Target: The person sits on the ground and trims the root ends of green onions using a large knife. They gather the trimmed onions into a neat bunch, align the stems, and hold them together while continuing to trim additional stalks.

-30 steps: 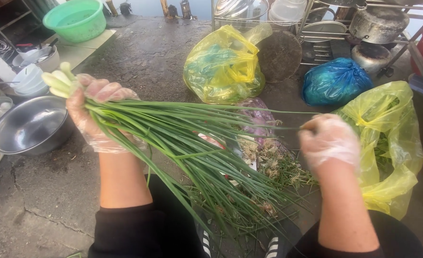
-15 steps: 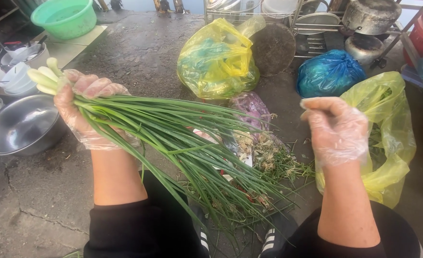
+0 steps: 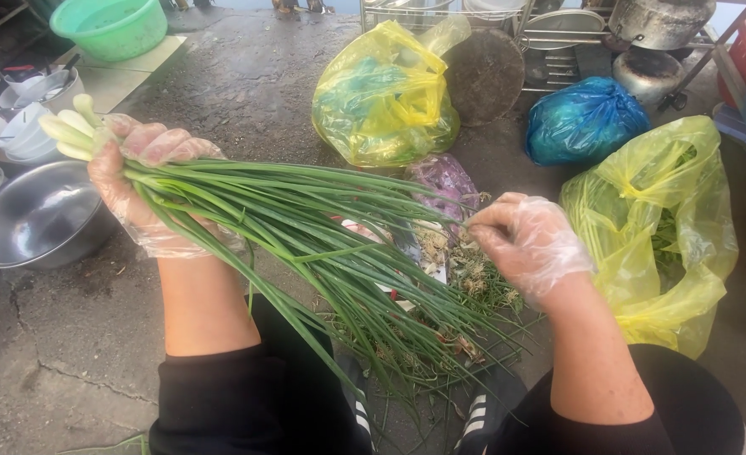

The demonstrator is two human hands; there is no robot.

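My left hand (image 3: 141, 190), in a thin clear plastic glove, grips a bunch of green onions (image 3: 305, 244) near their white ends, which stick out to the upper left. The long green leaves fan out to the right and downward. My right hand (image 3: 525, 240), also gloved, pinches the tips of a few upper leaves at the right side of the bunch. Below the leaves lies a pile of trimmed roots and scraps (image 3: 461, 282) on the ground.
A steel bowl (image 3: 32, 219) sits at the left. A yellow bag (image 3: 386, 97) and a blue bag (image 3: 584, 118) lie at the back, another yellow bag (image 3: 660, 227) of greens at the right. A green basin (image 3: 112, 25), metal pots and a wire rack stand behind.
My right hand came down and left from its raised position to pinch the leaf tips. The left hand keeps holding the bunch in much the same pose.
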